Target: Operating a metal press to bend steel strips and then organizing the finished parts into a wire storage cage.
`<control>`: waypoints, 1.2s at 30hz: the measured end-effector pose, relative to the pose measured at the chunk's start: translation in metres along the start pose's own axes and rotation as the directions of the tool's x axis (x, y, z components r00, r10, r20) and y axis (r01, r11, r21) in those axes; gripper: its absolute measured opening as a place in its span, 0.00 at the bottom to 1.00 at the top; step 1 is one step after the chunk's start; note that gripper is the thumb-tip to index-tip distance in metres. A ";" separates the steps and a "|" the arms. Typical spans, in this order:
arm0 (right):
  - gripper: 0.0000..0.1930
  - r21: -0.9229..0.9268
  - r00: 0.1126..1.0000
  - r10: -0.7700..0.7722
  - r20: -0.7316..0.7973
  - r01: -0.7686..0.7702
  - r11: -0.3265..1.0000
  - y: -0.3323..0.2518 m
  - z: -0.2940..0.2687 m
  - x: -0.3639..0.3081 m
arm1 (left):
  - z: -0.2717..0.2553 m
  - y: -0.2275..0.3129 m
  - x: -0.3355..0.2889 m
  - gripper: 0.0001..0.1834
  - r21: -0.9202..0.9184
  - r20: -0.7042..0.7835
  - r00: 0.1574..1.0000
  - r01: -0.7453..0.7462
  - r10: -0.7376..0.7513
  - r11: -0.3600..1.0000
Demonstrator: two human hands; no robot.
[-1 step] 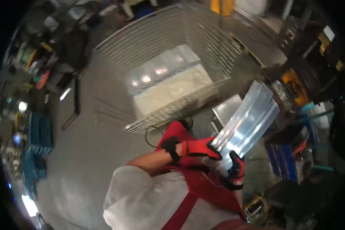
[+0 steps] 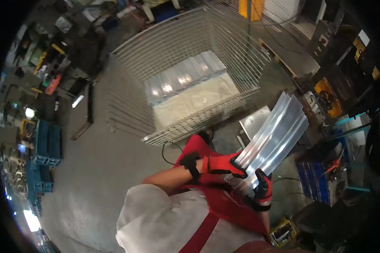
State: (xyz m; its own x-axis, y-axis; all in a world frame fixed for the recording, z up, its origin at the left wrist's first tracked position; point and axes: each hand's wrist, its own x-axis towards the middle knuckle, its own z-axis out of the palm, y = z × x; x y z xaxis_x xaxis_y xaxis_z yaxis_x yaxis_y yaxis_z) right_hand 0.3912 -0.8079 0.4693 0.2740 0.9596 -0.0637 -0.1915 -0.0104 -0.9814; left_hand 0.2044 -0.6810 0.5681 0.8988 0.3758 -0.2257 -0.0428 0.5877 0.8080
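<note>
A stack of shiny bent metal sheets [image 2: 274, 135] slants across the front of my body, its far end pointing up and to the right. My left hand [image 2: 226, 163], in a red and black glove, is closed on the left edge of the stack near its lower end. On the opposite edge, my right hand [image 2: 262, 187] is closed with its thumb over the top sheet. The fingers under the stack are hidden. Ahead of me stands a wire mesh cage [image 2: 185, 126], with similar shiny sheets [image 2: 183, 78] laid side by side over a cream-coloured bottom layer [image 2: 198, 99].
A flat metal plate [image 2: 254, 121] is just beyond my left hand. Blue crates [image 2: 48, 141] are stacked at the left, and a blue bin [image 2: 314, 181] stands to the right. By my right side sits a yellow box [image 2: 283, 232] holding small items. A dark bar-shaped object [image 2: 83, 116] lies on the floor.
The whole picture has shifted slightly right and down and is sharper. Both hands keep the same hold on the metal sheets.
</note>
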 end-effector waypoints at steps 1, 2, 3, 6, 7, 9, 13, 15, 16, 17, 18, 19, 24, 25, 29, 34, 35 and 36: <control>0.27 -0.063 0.992 -0.086 0.089 0.092 0.994 -0.008 -0.001 -0.008 | 0.011 -0.001 -0.011 0.28 -0.017 -0.041 0.997 0.061 -0.062 0.998; 0.24 -0.148 0.981 -0.135 0.138 0.156 0.977 -0.007 0.006 -0.014 | 0.014 -0.006 -0.024 0.28 -0.009 -0.085 0.995 0.059 -0.060 0.998; 0.22 -0.245 0.970 -0.172 0.175 0.212 0.946 -0.008 0.010 -0.026 | 0.014 -0.018 -0.035 0.29 -0.015 -0.109 0.992 0.065 -0.066 0.998; 0.12 -0.099 0.997 -0.044 0.071 0.051 0.994 -0.020 0.032 -0.053 | 0.016 -0.043 -0.053 0.31 0.049 -0.111 0.994 -0.018 0.024 0.999; 0.13 0.094 0.995 0.103 -0.008 -0.102 0.990 -0.009 0.039 -0.062 | 0.017 -0.043 -0.060 0.31 0.094 -0.100 0.993 -0.057 0.066 0.994; 0.16 0.287 0.971 0.232 0.056 -0.239 0.928 -0.033 0.065 -0.065 | 0.016 -0.038 -0.079 0.35 0.206 -0.106 0.990 -0.069 0.093 0.976; 0.21 0.280 0.949 0.302 0.088 -0.314 0.907 -0.033 0.116 -0.069 | -0.010 -0.036 -0.128 0.39 0.078 -0.074 0.992 -0.093 0.099 0.993; 0.19 -0.022 0.960 -0.061 0.272 0.069 0.997 -0.017 0.133 -0.076 | -0.033 -0.046 -0.156 0.39 -0.089 -0.028 0.999 -0.032 0.030 0.995; 0.18 -0.056 0.934 -0.135 0.331 0.162 0.985 0.001 0.145 -0.082 | -0.048 -0.054 -0.171 0.39 0.000 -0.049 0.998 0.024 -0.024 1.000; 0.16 -0.084 0.897 -0.202 0.392 0.253 0.964 0.015 0.160 -0.089 | -0.058 -0.060 -0.188 0.38 0.100 -0.101 0.994 -0.031 0.041 0.995; 0.15 -0.026 0.965 -0.013 0.264 0.020 0.999 0.016 0.189 -0.096 | -0.068 -0.065 -0.208 0.38 0.204 -0.146 0.983 -0.081 0.112 0.976; 0.15 0.057 0.970 0.191 0.149 -0.201 0.978 0.006 0.221 -0.101 | -0.075 -0.063 -0.226 0.38 0.306 -0.187 0.962 -0.133 0.196 0.943; 0.22 -0.501 0.973 0.022 0.229 0.098 0.860 -0.003 0.306 -0.141 | -0.100 -0.026 -0.315 0.26 0.153 -0.192 0.973 -0.099 0.127 0.983; 0.27 -0.250 0.983 0.023 0.181 0.023 0.968 0.010 0.308 -0.149 | -0.100 -0.017 -0.327 0.23 0.268 -0.207 0.974 -0.038 0.096 0.963; 0.32 -0.258 0.992 0.114 0.062 -0.094 0.961 0.011 0.329 -0.157 | -0.107 0.002 -0.359 0.26 0.589 -0.257 0.962 0.235 -0.096 0.774; 0.31 -0.283 0.973 0.115 0.201 -0.055 0.958 0.019 0.337 -0.140 | -0.089 0.022 -0.389 0.33 0.785 -0.468 0.884 0.403 0.022 0.471; 0.29 -0.243 0.972 0.119 0.203 -0.067 0.968 0.019 0.340 -0.136 | -0.085 0.024 -0.392 0.34 0.779 -0.531 0.847 0.487 0.003 0.395; 0.27 -0.181 0.972 0.110 0.207 -0.072 0.981 0.022 0.348 -0.132 | -0.084 0.022 -0.395 0.34 0.799 -0.519 0.849 0.442 0.096 0.408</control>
State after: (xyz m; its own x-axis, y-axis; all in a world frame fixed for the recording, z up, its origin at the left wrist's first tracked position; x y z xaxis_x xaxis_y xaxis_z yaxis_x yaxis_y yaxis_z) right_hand 0.0231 -0.8371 0.5191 0.0500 0.9900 -0.1321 -0.0367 -0.1304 -0.9908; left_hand -0.1882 -0.7568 0.6291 0.5327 0.7474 -0.3970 0.7285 -0.1662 0.6646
